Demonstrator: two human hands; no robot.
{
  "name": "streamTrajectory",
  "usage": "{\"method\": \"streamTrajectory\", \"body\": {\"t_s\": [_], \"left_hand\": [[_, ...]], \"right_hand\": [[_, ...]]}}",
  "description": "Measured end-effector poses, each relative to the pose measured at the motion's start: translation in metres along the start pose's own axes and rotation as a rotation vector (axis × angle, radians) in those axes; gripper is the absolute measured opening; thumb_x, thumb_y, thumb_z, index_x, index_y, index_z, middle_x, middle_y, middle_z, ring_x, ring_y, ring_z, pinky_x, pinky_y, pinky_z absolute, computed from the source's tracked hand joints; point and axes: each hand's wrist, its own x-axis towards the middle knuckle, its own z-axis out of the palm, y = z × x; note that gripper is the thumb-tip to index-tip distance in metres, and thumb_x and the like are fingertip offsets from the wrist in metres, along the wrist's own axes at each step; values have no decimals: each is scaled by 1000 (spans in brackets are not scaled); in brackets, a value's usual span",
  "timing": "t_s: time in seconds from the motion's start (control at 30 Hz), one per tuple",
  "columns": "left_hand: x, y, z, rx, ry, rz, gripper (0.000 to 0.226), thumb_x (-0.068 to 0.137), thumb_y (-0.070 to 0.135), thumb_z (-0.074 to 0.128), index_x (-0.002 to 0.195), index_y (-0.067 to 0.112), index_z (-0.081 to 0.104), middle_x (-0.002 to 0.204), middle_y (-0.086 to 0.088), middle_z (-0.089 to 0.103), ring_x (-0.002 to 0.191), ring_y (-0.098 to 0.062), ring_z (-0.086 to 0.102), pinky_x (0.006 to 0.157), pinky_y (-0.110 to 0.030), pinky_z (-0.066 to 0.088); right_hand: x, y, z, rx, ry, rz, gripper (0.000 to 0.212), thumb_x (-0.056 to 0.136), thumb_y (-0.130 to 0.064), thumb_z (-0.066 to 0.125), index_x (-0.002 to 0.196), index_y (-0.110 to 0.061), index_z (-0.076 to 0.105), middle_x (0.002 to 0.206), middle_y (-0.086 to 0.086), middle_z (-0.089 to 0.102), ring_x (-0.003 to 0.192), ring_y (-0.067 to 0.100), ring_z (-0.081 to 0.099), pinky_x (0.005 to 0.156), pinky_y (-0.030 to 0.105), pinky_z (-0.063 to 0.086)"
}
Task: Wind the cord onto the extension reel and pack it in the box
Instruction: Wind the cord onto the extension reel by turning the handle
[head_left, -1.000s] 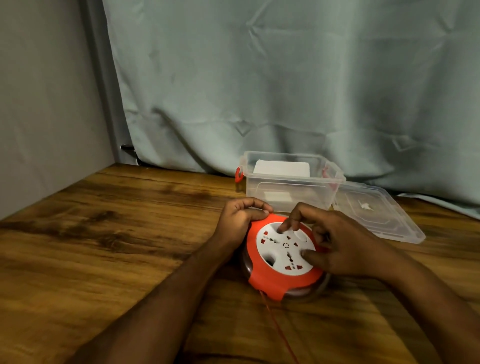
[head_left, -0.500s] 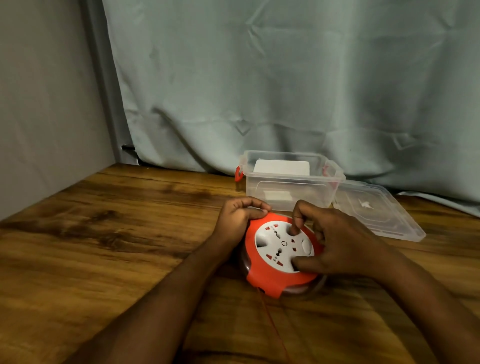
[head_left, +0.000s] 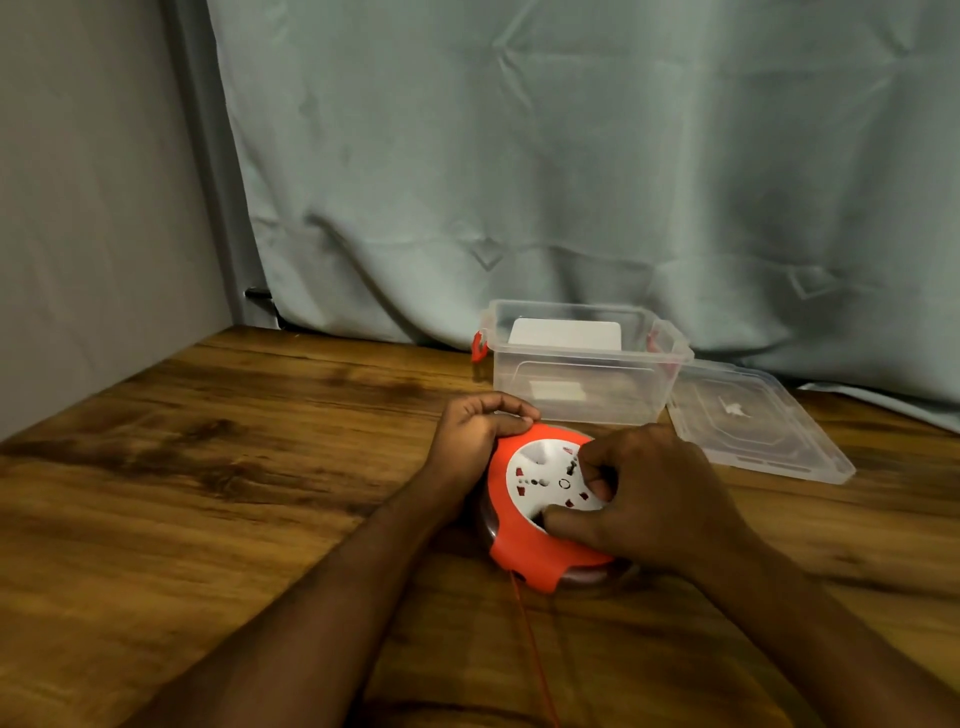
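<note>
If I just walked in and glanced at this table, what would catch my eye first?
The bright orange extension reel with its white socket face, near the middle of the wooden table. The left hand grips its rim while the right hand works the face. Behind stands an open clear box, its lid lying alongside.

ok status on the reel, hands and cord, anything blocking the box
Left hand grips reel rim; right hand fingers curled on white socket face. Cord trails off toward camera, not fully wound. Box open behind reel, lid beside it.
</note>
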Motion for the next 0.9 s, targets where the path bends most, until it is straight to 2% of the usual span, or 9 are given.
{"method": "streamTrajectory", "body": {"t_s": [0.1, 0.2, 0.33, 0.43, 0.5, 0.57, 0.63, 0.77, 0.9], "left_hand": [[0, 1, 0, -2, 4, -2, 15, 80, -10, 59, 86, -4, 72, 73, -9, 70, 64, -19, 65, 59, -24, 55], [1, 2, 0, -2, 2, -12, 15, 80, -10, 59, 90, -7, 71, 77, -12, 70, 65, -21, 65, 59, -25, 56], [1, 1, 1, -6, -1, 7, 15, 81, -9, 59, 92, -8, 70, 79, -15, 69, 65, -21, 66, 59, -27, 56], [-1, 1, 2, 4, -3, 25, 16, 81, -10, 59, 92, -8, 70, 78, -15, 69, 64, -20, 65, 57, -25, 54], [-1, 1, 1, 7, -7, 27, 16, 81, -9, 58, 92, -9, 70, 79, -17, 69, 66, -22, 65, 59, -26, 54], [-1, 1, 0, 4, -14, 29, 16, 81, -9, 58, 93, -10, 69, 82, -19, 69, 67, -25, 65, 62, -30, 54], [-1, 1, 0, 6, -21, 32, 16, 80, -9, 58, 92, -10, 69, 82, -19, 70, 67, -25, 65, 62, -30, 55], [-2, 1, 1, 29, -17, 38, 16, 80, -10, 58, 93, -13, 68, 84, -18, 71, 66, -23, 67, 59, -28, 56], [-1, 1, 0, 55, -18, 50, 15, 81, -10, 59, 92, -11, 69, 87, -16, 72, 72, -25, 68, 63, -29, 56]], "right_hand": [[0, -9, 8, 8, 50, 41, 63, 60, -82, 51, 45, -22, 40, 48, -11, 47, 52, 4, 49, 56, 25, 38], [1, -13, 11, 13, 80, 31, 62, 69, -77, 56, 43, -22, 41, 46, -11, 45, 53, 4, 50, 64, 29, 47], [2, -2, 11, 63, 107, -65, 58, 77, -71, 64, 46, -30, 38, 43, -15, 38, 47, -4, 42, 57, 20, 34], [2, 8, 6, 114, 127, -193, 32, 83, -60, 63, 63, -37, 54, 53, -18, 51, 50, -10, 46, 56, 17, 37], [1, 13, -4, 164, 89, -253, 14, 82, -47, 70, 89, -36, 67, 74, -20, 65, 60, -12, 52, 58, 10, 37], [2, 18, -10, 234, 18, -252, 43, 76, -31, 73, 118, -33, 64, 97, -24, 68, 66, -7, 58, 55, 12, 43], [2, 21, -12, 253, -71, -220, 71, 69, -24, 70, 137, -35, 52, 109, -26, 69, 64, 2, 61, 52, 16, 45], [1, 26, -12, 267, -173, -192, 83, 72, -24, 71, 147, -44, 41, 120, -27, 68, 74, -2, 63, 56, 12, 46], [3, 27, -18, 273, -256, -163, 101, 78, -23, 77, 154, -57, 20, 128, -29, 63, 106, 1, 66, 79, 22, 61]]}}
